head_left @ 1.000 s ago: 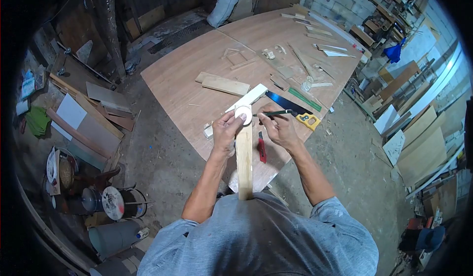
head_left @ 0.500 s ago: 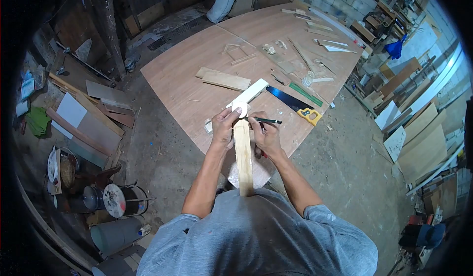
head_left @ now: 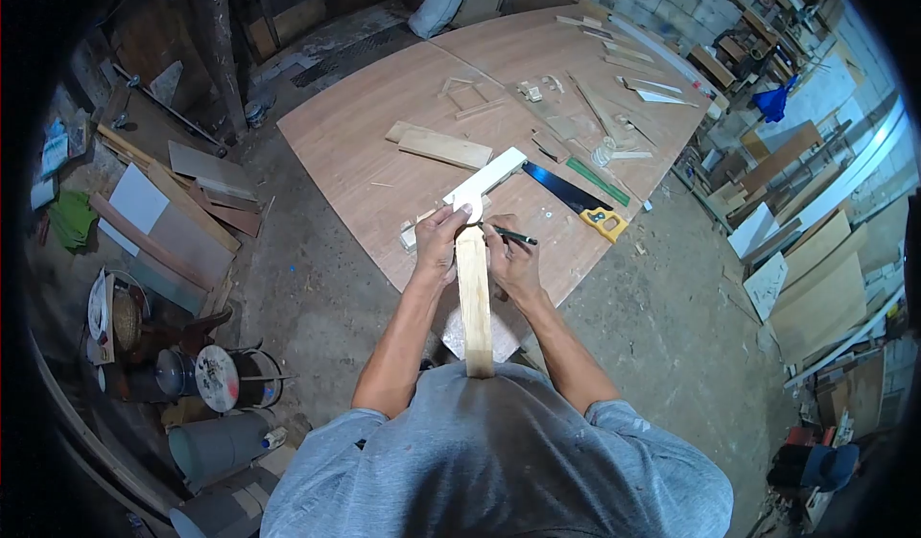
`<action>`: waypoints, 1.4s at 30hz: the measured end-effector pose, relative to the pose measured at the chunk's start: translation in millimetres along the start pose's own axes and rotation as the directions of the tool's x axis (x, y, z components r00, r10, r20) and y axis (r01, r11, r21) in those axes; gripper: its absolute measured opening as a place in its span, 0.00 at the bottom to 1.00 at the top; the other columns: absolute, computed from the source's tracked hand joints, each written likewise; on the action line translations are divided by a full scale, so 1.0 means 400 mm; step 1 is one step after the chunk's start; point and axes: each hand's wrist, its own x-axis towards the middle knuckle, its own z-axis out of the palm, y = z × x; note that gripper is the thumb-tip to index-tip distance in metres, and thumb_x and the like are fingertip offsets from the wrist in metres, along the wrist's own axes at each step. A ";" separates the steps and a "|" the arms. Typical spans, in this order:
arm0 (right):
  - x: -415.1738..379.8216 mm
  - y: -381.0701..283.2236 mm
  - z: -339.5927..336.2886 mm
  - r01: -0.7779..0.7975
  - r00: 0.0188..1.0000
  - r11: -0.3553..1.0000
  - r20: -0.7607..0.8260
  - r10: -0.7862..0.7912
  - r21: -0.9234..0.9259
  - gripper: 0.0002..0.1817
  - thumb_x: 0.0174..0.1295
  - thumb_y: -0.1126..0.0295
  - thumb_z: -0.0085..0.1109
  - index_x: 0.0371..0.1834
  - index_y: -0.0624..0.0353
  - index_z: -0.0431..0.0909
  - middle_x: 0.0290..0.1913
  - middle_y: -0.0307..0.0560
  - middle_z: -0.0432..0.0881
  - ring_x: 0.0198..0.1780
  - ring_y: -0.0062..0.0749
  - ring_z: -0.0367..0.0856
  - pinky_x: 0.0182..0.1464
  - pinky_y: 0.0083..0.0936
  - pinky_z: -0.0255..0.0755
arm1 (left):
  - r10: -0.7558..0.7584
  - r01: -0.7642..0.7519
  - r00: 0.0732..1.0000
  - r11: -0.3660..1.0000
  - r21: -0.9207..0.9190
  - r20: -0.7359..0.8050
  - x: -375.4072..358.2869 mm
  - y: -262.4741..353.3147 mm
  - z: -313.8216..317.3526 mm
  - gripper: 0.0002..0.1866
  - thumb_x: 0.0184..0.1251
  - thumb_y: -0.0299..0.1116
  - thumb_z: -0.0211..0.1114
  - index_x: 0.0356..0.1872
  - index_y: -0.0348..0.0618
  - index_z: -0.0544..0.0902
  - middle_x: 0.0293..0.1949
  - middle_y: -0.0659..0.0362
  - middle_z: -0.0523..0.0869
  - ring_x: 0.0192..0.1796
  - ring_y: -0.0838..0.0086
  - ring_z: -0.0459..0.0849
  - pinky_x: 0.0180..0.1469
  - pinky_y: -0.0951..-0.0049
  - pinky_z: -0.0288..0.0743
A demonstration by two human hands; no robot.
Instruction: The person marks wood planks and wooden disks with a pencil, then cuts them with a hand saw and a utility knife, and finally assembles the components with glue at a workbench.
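Note:
A long wooden strip runs from my shirt to the table's near corner. On its far end lies a round white piece, pressed there by my left hand, whose fingers close on it. My right hand pinches a dark pencil beside the strip's far end, near the white piece's edge; the exact contact of the tip is too small to tell. Just beyond lies a white-topped block.
The wooden table holds a yellow-handled saw at the right, a green strip, two boards, a small wooden frame and several offcuts. Panels lean at the right; buckets stand at the lower left.
My right hand has shifted slightly left with the pencil, whose back end now points a little more toward me. The whole view has shifted slightly.

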 end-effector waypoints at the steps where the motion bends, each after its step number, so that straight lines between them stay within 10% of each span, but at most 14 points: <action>1: -0.004 0.009 0.006 0.044 0.999 0.999 -0.008 -0.044 0.010 0.03 0.64 0.80 0.58 0.38 0.68 0.80 0.33 0.51 0.80 0.30 0.30 0.81 0.32 0.24 0.74 | -0.003 0.002 1.000 1.000 -0.004 -0.006 -0.004 -0.001 -0.002 0.15 0.63 0.30 0.71 0.45 0.28 0.82 0.37 0.53 0.87 0.34 0.74 0.87 0.36 0.77 0.82; 13: -0.019 -0.022 0.029 0.211 0.963 0.971 0.194 -0.187 -0.114 0.11 0.56 0.81 0.61 0.44 0.65 0.80 0.41 0.54 0.83 0.43 0.47 0.81 0.44 0.36 0.75 | -0.059 0.061 0.994 0.998 0.023 -0.090 -0.021 0.017 0.002 0.13 0.59 0.30 0.73 0.40 0.31 0.83 0.33 0.55 0.86 0.30 0.75 0.83 0.34 0.76 0.77; 42: -0.060 -0.060 0.047 0.315 0.941 0.873 0.245 -0.234 -0.372 0.15 0.52 0.78 0.65 0.44 0.59 0.82 0.38 0.47 0.82 0.39 0.41 0.82 0.37 0.33 0.77 | -0.058 0.075 0.987 0.990 0.119 -0.147 -0.032 0.011 -0.035 0.11 0.56 0.31 0.74 0.34 0.34 0.85 0.29 0.59 0.84 0.28 0.77 0.80 0.30 0.76 0.72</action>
